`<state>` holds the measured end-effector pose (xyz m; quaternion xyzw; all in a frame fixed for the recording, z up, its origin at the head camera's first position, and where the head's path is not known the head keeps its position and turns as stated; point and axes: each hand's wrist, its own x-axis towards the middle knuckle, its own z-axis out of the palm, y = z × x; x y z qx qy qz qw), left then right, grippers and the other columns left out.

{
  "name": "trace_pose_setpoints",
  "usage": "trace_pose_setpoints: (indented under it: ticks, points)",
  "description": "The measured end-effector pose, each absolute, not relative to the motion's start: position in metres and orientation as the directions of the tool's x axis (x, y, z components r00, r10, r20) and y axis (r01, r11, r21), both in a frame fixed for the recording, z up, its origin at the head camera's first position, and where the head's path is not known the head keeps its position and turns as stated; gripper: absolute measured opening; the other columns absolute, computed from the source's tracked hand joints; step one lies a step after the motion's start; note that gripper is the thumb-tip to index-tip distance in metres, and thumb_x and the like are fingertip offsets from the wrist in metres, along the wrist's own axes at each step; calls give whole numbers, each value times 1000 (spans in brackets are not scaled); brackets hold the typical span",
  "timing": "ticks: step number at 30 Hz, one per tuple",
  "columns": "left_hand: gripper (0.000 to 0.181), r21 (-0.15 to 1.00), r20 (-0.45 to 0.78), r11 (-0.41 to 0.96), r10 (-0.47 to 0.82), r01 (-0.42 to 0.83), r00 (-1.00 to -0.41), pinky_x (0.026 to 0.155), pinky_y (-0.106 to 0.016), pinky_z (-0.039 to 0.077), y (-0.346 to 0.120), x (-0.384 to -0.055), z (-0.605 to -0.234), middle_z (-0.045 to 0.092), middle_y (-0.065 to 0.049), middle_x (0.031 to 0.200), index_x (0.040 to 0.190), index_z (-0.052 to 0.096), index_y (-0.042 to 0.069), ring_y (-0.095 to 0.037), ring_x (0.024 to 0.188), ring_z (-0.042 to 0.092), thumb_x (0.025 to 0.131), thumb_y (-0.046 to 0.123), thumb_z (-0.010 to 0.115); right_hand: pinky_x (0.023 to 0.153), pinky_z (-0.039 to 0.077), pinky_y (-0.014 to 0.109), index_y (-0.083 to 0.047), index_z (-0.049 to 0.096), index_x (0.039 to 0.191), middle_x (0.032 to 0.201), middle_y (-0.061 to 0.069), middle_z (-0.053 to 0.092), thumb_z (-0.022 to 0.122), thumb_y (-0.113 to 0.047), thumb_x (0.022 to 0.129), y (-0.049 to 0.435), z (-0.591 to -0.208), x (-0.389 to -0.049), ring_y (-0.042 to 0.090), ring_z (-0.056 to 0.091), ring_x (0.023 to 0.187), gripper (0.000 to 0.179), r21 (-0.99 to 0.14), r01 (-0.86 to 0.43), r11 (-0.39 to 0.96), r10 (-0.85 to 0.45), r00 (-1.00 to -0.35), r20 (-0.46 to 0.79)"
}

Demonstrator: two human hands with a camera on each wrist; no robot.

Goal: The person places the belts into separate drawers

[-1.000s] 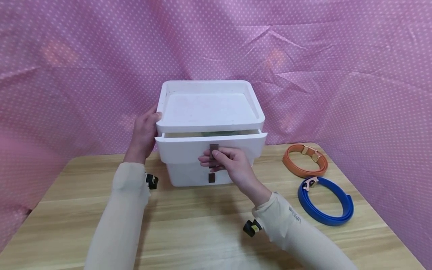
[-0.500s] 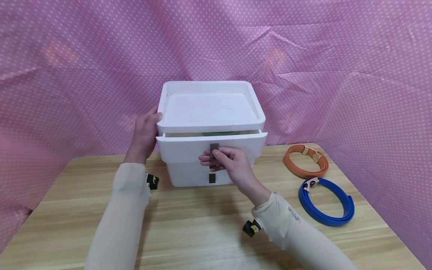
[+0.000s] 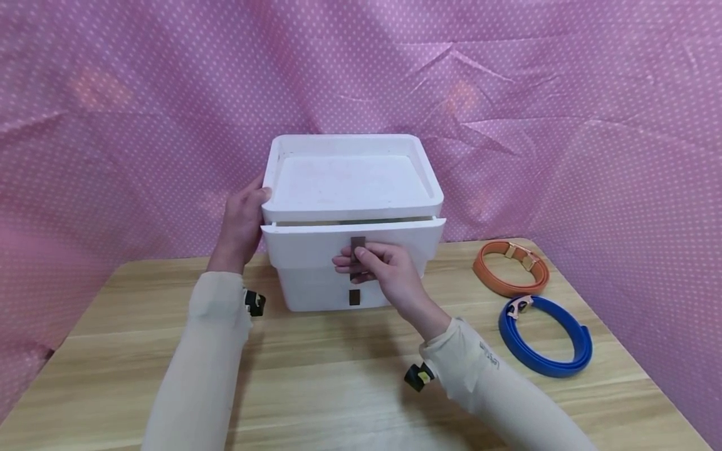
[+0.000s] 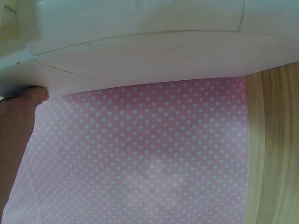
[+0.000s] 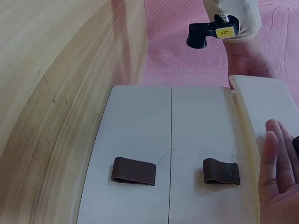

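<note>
A white plastic drawer unit (image 3: 316, 288) stands at the back of the table, its top drawer (image 3: 304, 244) slightly out. My right hand (image 3: 389, 272) pinches the brown pull tab (image 3: 358, 242) on that drawer between thumb and fingers. In the right wrist view the same hand (image 5: 280, 182) lies along the drawer front (image 5: 266, 91), and the tab is mostly cut off at the edge. Against the unit's left side rests my left hand (image 3: 241, 219), thumb by the top rim. Only part of that hand (image 4: 21, 114) shows in the left wrist view; its other fingers are mostly hidden.
Two more brown tabs (image 5: 134, 171) mark the lower drawers. On the right of the wooden table (image 3: 338, 376) lie a coiled orange-brown belt (image 3: 487, 275) and a coiled blue belt (image 3: 527, 356). A pink dotted cloth (image 3: 186, 81) hangs close behind the unit.
The top drawer has slid slightly further in and its gap has narrowed, my right hand moving with it. My left hand and the belts have stayed put.
</note>
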<state>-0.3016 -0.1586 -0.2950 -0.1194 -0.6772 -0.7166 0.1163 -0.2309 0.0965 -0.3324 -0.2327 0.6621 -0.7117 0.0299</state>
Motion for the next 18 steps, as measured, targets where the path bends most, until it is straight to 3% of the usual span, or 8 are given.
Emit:
trace_pose_setpoints:
  ticks: [18]
  points:
    - [51, 922, 373, -119, 11, 369, -928, 112, -39, 34, -157, -302, -295, 36, -9, 154, 149, 40, 7, -26, 140, 35, 99, 19, 43, 78, 58, 46, 9, 65, 115, 106, 18, 71, 51, -16, 102, 96, -334, -237, 30, 69, 98, 32, -954, -276, -117, -345, -890, 299]
